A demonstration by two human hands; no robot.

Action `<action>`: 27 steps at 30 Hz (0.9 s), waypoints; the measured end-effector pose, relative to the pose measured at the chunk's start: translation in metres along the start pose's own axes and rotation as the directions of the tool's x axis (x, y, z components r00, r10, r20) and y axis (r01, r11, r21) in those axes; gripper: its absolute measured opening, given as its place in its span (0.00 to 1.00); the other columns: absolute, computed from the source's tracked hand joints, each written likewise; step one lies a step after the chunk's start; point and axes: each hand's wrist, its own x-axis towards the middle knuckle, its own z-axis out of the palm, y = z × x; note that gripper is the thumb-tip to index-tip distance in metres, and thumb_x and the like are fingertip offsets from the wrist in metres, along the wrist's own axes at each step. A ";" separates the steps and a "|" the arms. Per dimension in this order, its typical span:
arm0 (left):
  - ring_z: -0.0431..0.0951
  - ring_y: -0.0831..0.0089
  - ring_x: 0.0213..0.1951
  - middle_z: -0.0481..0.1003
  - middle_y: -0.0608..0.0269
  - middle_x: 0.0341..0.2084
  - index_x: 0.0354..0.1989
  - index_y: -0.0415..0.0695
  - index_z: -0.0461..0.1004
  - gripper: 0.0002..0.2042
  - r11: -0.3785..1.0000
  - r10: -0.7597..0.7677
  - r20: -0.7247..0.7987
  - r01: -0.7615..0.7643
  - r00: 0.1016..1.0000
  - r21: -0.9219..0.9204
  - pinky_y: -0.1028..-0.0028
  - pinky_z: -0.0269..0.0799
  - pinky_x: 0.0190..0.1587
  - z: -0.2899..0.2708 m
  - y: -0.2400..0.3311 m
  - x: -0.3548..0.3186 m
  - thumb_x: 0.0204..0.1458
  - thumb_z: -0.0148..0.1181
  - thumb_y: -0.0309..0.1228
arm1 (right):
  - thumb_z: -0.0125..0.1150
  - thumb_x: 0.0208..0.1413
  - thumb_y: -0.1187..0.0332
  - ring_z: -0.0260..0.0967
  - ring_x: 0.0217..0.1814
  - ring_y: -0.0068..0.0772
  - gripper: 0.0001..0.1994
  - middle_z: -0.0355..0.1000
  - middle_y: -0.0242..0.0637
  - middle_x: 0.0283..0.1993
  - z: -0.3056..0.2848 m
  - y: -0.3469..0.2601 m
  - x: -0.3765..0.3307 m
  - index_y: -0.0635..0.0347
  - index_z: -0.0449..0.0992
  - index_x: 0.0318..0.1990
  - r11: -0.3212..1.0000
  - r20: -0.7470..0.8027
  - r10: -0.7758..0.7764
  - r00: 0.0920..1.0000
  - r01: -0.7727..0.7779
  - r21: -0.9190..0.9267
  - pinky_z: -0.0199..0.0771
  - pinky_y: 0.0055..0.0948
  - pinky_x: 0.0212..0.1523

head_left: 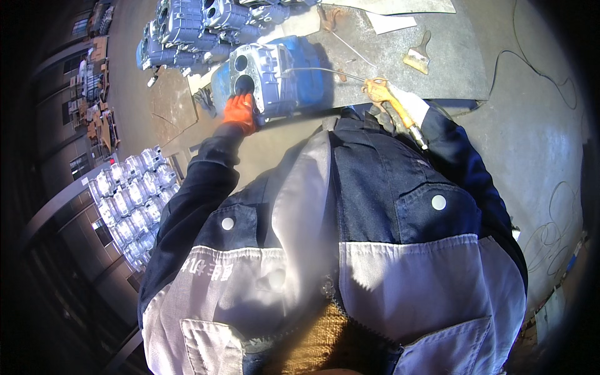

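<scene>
Table [456, 72]: mostly bare room at 1 o'clock, between casting [270, 75] and brush [419, 56]; near edge close under casting. Casting at 11 o'clock on blue support [310, 70]: grey, ribbed, two round bores [241, 63]. Left hand [239, 114] at nearer bore, cannot tell if gripping. Right hand [378, 92], 1 o'clock, wrapped round yellow tool [403, 114], rod [331, 71] toward casting

Fingertips of the left hand [239, 115] blur into a dark bore [244, 82]; the top edge crops stacked castings [178, 24]; the tip of the tool [402, 113] is indistinct
</scene>
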 end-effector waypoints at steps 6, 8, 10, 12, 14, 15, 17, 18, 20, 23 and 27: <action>0.58 0.53 0.63 0.63 0.43 0.57 0.60 0.36 0.56 0.35 0.999 0.005 0.009 -0.005 1.000 -0.038 0.61 0.47 0.66 -0.001 0.009 0.005 0.42 0.58 0.37 | 0.45 0.63 0.51 0.72 0.28 0.30 0.22 0.74 0.39 0.40 0.030 -0.020 -0.029 0.61 0.69 0.53 0.997 -0.135 0.019 0.991 -0.008 0.077 0.74 0.26 0.27; 0.58 0.53 0.63 0.63 0.44 0.57 0.60 0.35 0.56 0.35 1.000 -0.002 0.053 0.003 0.999 -0.004 0.61 0.47 0.66 -0.006 -0.002 -0.003 0.42 0.58 0.38 | 0.44 0.63 0.50 0.71 0.26 0.30 0.23 0.74 0.40 0.39 0.041 -0.015 -0.027 0.59 0.69 0.52 0.967 -0.200 0.093 0.975 -0.041 0.250 0.73 0.27 0.25; 0.58 0.53 0.63 0.63 0.44 0.57 0.60 0.35 0.56 0.36 1.000 -0.009 0.032 0.009 0.999 0.019 0.61 0.47 0.66 -0.008 -0.005 -0.005 0.41 0.59 0.38 | 0.44 0.63 0.49 0.71 0.25 0.31 0.23 0.73 0.40 0.37 0.041 -0.011 -0.020 0.59 0.69 0.51 0.998 -0.101 0.036 0.994 -0.030 0.062 0.73 0.29 0.24; 0.58 0.54 0.63 0.63 0.44 0.57 0.59 0.35 0.57 0.36 1.000 -0.007 -0.003 0.007 1.000 0.031 0.61 0.47 0.65 -0.009 -0.003 -0.004 0.41 0.59 0.39 | 0.44 0.62 0.48 0.70 0.24 0.32 0.23 0.73 0.41 0.36 0.032 -0.009 -0.015 0.59 0.69 0.50 0.999 -0.012 0.033 0.999 -0.033 0.001 0.72 0.30 0.23; 0.58 0.54 0.63 0.63 0.44 0.57 0.59 0.35 0.57 0.36 1.000 -0.003 -0.026 0.004 1.000 0.025 0.62 0.48 0.65 -0.010 0.000 -0.005 0.41 0.60 0.39 | 0.44 0.62 0.47 0.70 0.23 0.32 0.23 0.73 0.41 0.34 0.024 -0.005 -0.012 0.58 0.70 0.48 0.995 -0.022 0.075 0.997 -0.074 0.067 0.72 0.31 0.23; 0.58 0.55 0.63 0.63 0.44 0.56 0.59 0.35 0.58 0.36 1.000 0.002 -0.033 -0.001 0.999 0.023 0.62 0.48 0.65 -0.011 0.001 -0.006 0.41 0.60 0.40 | 0.44 0.62 0.47 0.69 0.23 0.32 0.23 0.72 0.42 0.34 0.020 -0.004 -0.010 0.59 0.70 0.48 0.992 -0.026 0.091 0.995 -0.089 0.094 0.72 0.31 0.23; 0.60 0.55 0.62 0.64 0.44 0.55 0.58 0.35 0.59 0.35 1.000 0.011 -0.043 -0.010 0.999 0.017 0.62 0.49 0.65 -0.013 0.003 -0.008 0.41 0.60 0.40 | 0.43 0.62 0.46 0.69 0.22 0.31 0.23 0.72 0.41 0.33 0.018 0.000 -0.005 0.59 0.70 0.47 0.991 -0.041 0.093 0.995 -0.089 0.096 0.72 0.31 0.23; 0.61 0.54 0.61 0.65 0.44 0.54 0.56 0.35 0.60 0.34 1.000 0.019 -0.048 -0.018 0.999 0.004 0.62 0.49 0.64 -0.014 0.003 -0.008 0.40 0.60 0.39 | 0.43 0.62 0.46 0.69 0.22 0.31 0.24 0.72 0.41 0.33 0.017 0.001 -0.003 0.59 0.70 0.47 0.993 -0.053 0.090 0.995 -0.085 0.081 0.72 0.31 0.23; 0.63 0.54 0.59 0.67 0.45 0.51 0.54 0.36 0.62 0.31 0.999 0.036 -0.058 -0.037 0.998 -0.021 0.62 0.51 0.64 -0.015 0.004 -0.008 0.40 0.61 0.39 | 0.43 0.62 0.46 0.68 0.22 0.30 0.24 0.72 0.41 0.33 0.017 0.003 -0.004 0.58 0.70 0.47 0.999 -0.073 0.051 0.996 -0.052 -0.007 0.72 0.31 0.23; 0.66 0.53 0.55 0.69 0.45 0.48 0.50 0.37 0.64 0.29 0.999 0.036 -0.133 -0.040 0.990 -0.020 0.61 0.54 0.62 -0.010 0.005 -0.008 0.39 0.61 0.38 | 0.42 0.62 0.46 0.69 0.22 0.32 0.24 0.72 0.41 0.32 0.022 0.002 -0.007 0.59 0.70 0.47 0.999 -0.062 -0.003 0.998 0.000 -0.049 0.72 0.31 0.22; 0.66 0.52 0.55 0.69 0.45 0.49 0.51 0.37 0.63 0.30 0.999 0.054 -0.161 -0.054 0.985 0.004 0.61 0.55 0.61 -0.006 0.002 -0.006 0.37 0.63 0.38 | 0.43 0.61 0.45 0.68 0.20 0.35 0.24 0.71 0.40 0.29 0.033 -0.010 -0.011 0.59 0.71 0.42 0.997 -0.124 0.075 0.989 -0.076 -0.008 0.71 0.32 0.19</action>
